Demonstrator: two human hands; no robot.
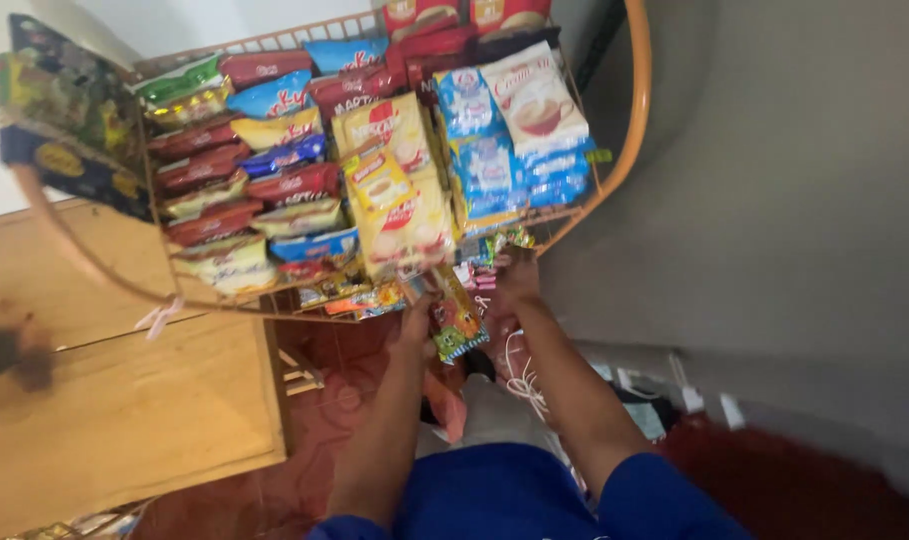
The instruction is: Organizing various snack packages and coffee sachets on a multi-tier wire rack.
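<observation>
- My left hand [414, 318] is raised to the lower edge of the hanging sachet strips, fingers closed on the top of a small colourful snack packet [457, 318]; grip looks pinched, motion blur hides the fingertips.
- The packet hangs between my two hands, just below the yellow coffee sachet strips [399, 185].
- My right hand [514, 278] is up beside the packet, near small colourful candy packets [494, 245] at the bottom of the rack; I cannot tell how far its fingers are open, or whether they hold anything.
- White cords [522, 380] dangle beside my right forearm.
- The orange wire display rack [629, 110] carries the goods: blue-and-white creamer sachets [519, 120] on its right, red, blue and yellow sachet rows [264, 170] on its left.
- A wooden cabinet [124, 400] stands left of the rack, red floor [304, 470] below.
- Grey wall [774, 200] to the right.
</observation>
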